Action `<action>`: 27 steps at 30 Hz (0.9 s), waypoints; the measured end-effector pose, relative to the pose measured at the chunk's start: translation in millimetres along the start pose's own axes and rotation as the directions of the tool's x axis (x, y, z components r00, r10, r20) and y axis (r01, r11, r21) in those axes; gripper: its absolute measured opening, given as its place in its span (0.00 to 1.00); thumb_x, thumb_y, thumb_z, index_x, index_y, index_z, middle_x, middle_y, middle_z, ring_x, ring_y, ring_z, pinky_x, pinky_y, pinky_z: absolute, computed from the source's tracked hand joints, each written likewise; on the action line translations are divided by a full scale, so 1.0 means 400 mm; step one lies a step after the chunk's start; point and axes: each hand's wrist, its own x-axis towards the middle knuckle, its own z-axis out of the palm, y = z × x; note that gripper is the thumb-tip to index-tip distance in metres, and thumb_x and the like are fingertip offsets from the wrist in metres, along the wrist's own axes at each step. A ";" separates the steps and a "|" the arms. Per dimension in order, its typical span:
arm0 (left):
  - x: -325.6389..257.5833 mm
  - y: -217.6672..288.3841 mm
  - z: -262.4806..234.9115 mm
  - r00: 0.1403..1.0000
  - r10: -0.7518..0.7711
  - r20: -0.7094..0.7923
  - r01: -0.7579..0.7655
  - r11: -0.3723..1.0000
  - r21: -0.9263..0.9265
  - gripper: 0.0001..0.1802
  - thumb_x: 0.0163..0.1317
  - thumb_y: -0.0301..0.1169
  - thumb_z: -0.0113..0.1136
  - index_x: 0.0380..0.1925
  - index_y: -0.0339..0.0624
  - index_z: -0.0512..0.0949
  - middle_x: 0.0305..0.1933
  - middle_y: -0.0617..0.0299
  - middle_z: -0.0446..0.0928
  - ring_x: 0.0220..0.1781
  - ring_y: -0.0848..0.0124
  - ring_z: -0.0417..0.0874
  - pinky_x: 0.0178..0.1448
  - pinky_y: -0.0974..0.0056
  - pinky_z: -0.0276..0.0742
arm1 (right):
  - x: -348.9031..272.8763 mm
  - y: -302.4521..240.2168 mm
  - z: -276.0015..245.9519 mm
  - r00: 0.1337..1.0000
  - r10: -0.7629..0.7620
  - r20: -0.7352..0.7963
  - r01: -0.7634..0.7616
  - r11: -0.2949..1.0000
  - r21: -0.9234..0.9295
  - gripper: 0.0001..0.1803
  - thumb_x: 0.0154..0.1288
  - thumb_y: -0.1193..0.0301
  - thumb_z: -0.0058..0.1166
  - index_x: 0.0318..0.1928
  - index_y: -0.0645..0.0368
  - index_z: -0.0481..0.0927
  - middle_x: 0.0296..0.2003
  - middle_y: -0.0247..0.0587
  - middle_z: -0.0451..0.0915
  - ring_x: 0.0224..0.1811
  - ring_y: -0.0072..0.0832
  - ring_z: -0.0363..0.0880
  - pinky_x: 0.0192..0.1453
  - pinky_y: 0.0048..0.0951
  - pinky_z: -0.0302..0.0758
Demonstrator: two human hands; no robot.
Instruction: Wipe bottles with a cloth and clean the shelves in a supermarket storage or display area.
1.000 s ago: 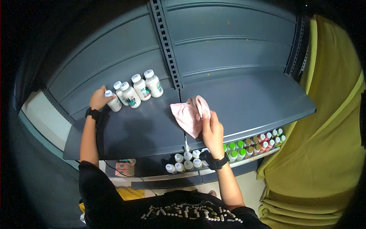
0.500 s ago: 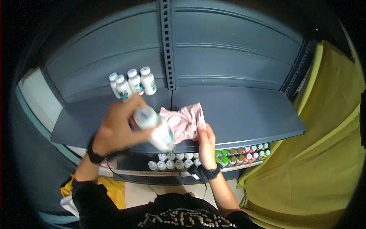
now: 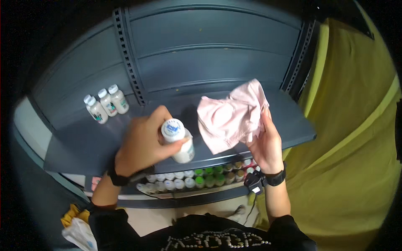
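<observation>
The person stands close against a dark grey metal shelf (image 3: pixel 83 144) with both hands raised over its near edge. The left hand (image 3: pixel 144 144) is curled tightly around a small white plastic bottle with a white screw cap (image 3: pixel 178 140), holding it tilted so the cap faces up toward the head; the fingers wrap the bottle's left side and the thumb presses just under the cap. The bottle is lifted clear of the shelf, near its front edge and a little left of centre.

The right hand (image 3: pixel 268 144) is partly open, palm turned left, with its fingers pinching the right edge of a crumpled pale pink cloth (image 3: pixel 232 115). The cloth hangs bunched in the air just right of the bottle, close to it; I cannot tell whether the two touch. A black wristband sits on each wrist.

Far back on the left of the shelf, three more white capped bottles with labels (image 3: pixel 105 102) stand upright in a tight row, well apart from the hands. On the lower shelf, beneath the hands, rows of small bottles with white and green caps (image 3: pixel 197 175) are packed side by side. A yellow-green curtain (image 3: pixel 351 159) hangs along the right.
</observation>
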 end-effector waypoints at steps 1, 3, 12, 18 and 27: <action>0.024 0.029 0.030 0.999 -0.030 -0.022 0.030 0.999 0.023 0.20 0.44 0.38 0.72 0.28 0.42 0.70 0.21 0.55 0.78 0.25 0.59 0.83 0.27 0.63 0.74 | 0.006 -0.056 -0.031 0.999 0.020 0.042 -0.021 1.000 0.011 0.22 0.75 0.61 0.34 0.64 0.53 0.60 0.57 0.35 0.72 0.55 0.26 0.76 0.57 0.31 0.76; 0.075 0.060 0.089 0.997 -0.064 -0.040 0.066 0.997 0.032 0.21 0.45 0.39 0.72 0.28 0.41 0.70 0.21 0.55 0.78 0.24 0.62 0.83 0.26 0.64 0.73 | 0.046 -0.137 -0.072 0.988 0.096 0.119 -0.098 0.995 0.011 0.22 0.75 0.61 0.34 0.64 0.53 0.60 0.57 0.36 0.72 0.55 0.27 0.75 0.57 0.32 0.76; 0.236 0.139 0.210 0.996 0.074 -0.047 -0.066 0.987 0.144 0.24 0.45 0.42 0.69 0.37 0.36 0.76 0.31 0.46 0.80 0.35 0.50 0.81 0.43 0.55 0.75 | 0.229 -0.239 -0.075 0.961 -0.005 0.276 0.120 0.908 -0.402 0.17 0.75 0.60 0.36 0.54 0.56 0.70 0.42 0.29 0.74 0.41 0.15 0.72 0.45 0.16 0.67; 0.291 0.118 0.189 0.997 -0.073 -0.040 0.070 0.995 -0.064 0.20 0.46 0.35 0.71 0.34 0.36 0.74 0.32 0.52 0.82 0.36 0.62 0.86 0.40 0.63 0.78 | 0.275 -0.186 -0.056 0.910 0.016 0.414 0.259 0.758 -0.599 0.13 0.74 0.63 0.40 0.49 0.57 0.71 0.28 0.23 0.68 0.26 0.11 0.62 0.28 0.15 0.60; 0.297 0.038 0.159 0.996 0.070 -0.050 -0.075 0.992 -0.101 0.18 0.47 0.36 0.70 0.30 0.39 0.72 0.25 0.53 0.79 0.27 0.67 0.82 0.32 0.63 0.74 | 0.304 -0.104 0.015 0.924 0.225 0.308 -0.043 0.863 -0.503 0.15 0.72 0.64 0.42 0.53 0.57 0.71 0.37 0.29 0.76 0.36 0.15 0.72 0.41 0.18 0.68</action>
